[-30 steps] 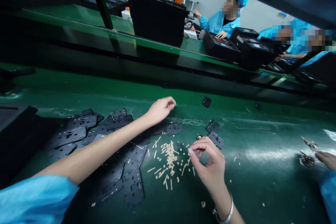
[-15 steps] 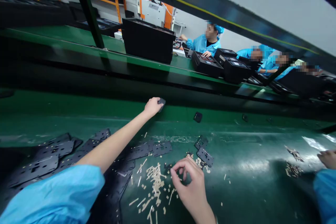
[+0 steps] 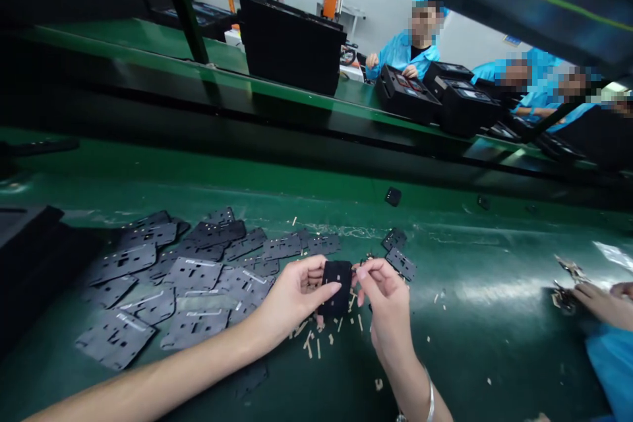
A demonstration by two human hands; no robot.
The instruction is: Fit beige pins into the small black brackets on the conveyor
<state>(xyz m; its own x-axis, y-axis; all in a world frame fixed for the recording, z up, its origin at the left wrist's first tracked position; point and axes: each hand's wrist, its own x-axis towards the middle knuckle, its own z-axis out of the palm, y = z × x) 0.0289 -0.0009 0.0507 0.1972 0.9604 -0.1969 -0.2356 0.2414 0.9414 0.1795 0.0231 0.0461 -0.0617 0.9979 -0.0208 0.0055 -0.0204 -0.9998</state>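
My left hand [image 3: 301,287] grips a small black plate [image 3: 337,280] with cut-outs, thumb across its face. At the plate's right edge is my right hand [image 3: 383,287], thumb and forefinger pinched together. Whatever lies between those fingertips is too small to make out. Beneath both hands, small tan strips and bits [image 3: 316,343] lie scattered on the green work surface [image 3: 459,356]. Many similar black plates [image 3: 195,273] are spread in an overlapping heap on the left. Two more black plates [image 3: 401,264] rest just beyond my right hand.
A black box [image 3: 291,46] and black trays [image 3: 408,92] stand on the raised green shelf. Co-workers in blue [image 3: 410,46] sit behind it. Another person's hand [image 3: 598,300] works over small parts at the right. A black part [image 3: 393,196] lies farther back.
My left hand has come back from the far side of the surface with the black plate. My right hand has moved up to the plate's edge. The view has shifted.
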